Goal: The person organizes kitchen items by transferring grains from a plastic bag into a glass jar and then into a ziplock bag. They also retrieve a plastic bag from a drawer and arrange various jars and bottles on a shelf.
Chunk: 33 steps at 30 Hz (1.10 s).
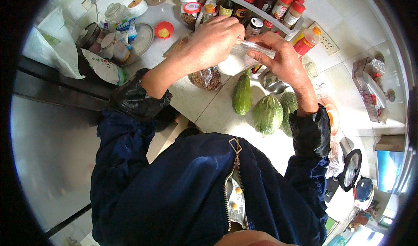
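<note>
Between my two hands hangs a clear plastic zip bag (235, 60) with white contents in its lower part. My left hand (212, 43) pinches one end of the bag's top strip. At the other end, my right hand (277, 55) grips the strip between thumb and fingers. Below the bag, a second clear bag of brown granules (207, 79) rests on the counter (192, 104). A long green squash (242, 96) lies close by, with a rounder striped squash (268, 113) and another green squash (288, 112) beside it. A metal bowl (274, 83) is partly hidden behind my right hand.
A rack (254, 9) of bottles and red-capped jars stands at the back. Left are a red cup (164, 30), a round tray (145, 38) with jars, and a white bag (54, 47). A red-labelled bottle (307, 42) stands by the wall; a pan lid (352, 170) is far right.
</note>
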{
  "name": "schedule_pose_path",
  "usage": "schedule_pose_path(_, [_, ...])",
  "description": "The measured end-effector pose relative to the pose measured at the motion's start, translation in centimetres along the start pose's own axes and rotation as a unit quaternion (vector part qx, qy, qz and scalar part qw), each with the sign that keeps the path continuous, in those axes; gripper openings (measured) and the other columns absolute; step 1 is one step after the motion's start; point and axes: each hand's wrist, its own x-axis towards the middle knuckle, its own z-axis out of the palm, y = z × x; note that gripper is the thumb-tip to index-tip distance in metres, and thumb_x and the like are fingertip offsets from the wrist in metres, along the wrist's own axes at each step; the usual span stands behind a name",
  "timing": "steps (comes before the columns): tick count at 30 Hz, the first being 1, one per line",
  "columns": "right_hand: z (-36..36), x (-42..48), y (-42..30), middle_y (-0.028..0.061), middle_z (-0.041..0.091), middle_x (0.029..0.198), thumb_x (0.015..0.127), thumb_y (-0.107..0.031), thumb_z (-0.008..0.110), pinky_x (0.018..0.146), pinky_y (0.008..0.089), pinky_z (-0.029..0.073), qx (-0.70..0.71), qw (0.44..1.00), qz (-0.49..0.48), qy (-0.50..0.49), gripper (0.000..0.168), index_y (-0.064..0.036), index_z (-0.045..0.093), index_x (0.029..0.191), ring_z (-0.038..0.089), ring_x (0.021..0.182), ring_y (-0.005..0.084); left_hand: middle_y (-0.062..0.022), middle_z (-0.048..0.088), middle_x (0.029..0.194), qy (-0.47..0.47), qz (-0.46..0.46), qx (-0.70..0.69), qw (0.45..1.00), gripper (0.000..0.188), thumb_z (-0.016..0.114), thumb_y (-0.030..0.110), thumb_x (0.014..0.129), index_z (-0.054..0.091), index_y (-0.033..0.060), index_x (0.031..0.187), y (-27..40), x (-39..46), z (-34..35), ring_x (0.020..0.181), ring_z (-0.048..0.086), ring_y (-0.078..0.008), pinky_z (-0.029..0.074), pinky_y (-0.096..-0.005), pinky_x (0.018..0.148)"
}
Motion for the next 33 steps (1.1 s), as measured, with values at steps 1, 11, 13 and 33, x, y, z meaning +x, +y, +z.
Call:
schedule_pose_path(1, [0.2,0.2,-0.1,0.0107,0.058,0.077,0.077,-0.012,0.066,0.065,0.0329,0.046,-0.005,0.999,-0.035,0.000,0.016,-0.001,0.061,0.087,0.057,0.072,0.0260,-0.0106,0.050,0.081,0.007,0.000,0.002,1.000,0.007,0.056,0.008,0.079,0.051,0.0039,0.082,0.2,0.0,0.1,0.086,0.051,-0.0294,0.042,-0.0386,0.071])
schedule_pose_path(11, [0.7,-0.1,-0.6,0.0108,0.057,0.077,0.075,-0.002,0.063,0.063,0.0315,0.045,0.031,0.999,0.019,-0.012,0.008,0.000,0.060,0.081,0.056,0.071,0.0260,-0.0094,0.051,0.071,-0.016,-0.089,-0.182,0.979,0.014,0.063,0.010,0.077,0.055,0.0010,0.084,0.4,-0.8,0.8,0.069,0.054,-0.0221,0.044,-0.0322,0.062])
schedule_pose_path(13, [0.9,-0.2,-0.5,0.0106,0.057,0.077,0.074,-0.002,0.063,0.063,0.0314,0.045,0.022,0.999,0.035,-0.008,0.008,0.000,0.060,0.081,0.056,0.071,0.0260,-0.0097,0.051,0.072,0.002,-0.052,-0.155,0.987,0.013,0.063,0.010,0.077,0.056,0.0005,0.081,0.2,-0.8,1.2,0.070,0.053,-0.0232,0.044,-0.0328,0.063])
schedule_pose_path(33, [1.1,0.8,0.2,0.0076,0.058,0.077,0.077,-0.007,0.064,0.060,0.0282,0.045,0.032,0.998,0.061,0.010,0.011,-0.001,0.059,0.084,0.056,0.069,0.0192,-0.0045,0.053,0.074,0.020,-0.125,-0.213,0.969,0.007,0.061,0.007,0.079,0.059,0.0006,0.081,-1.4,-1.0,0.1,0.066,0.050,-0.0118,0.042,-0.0252,0.062])
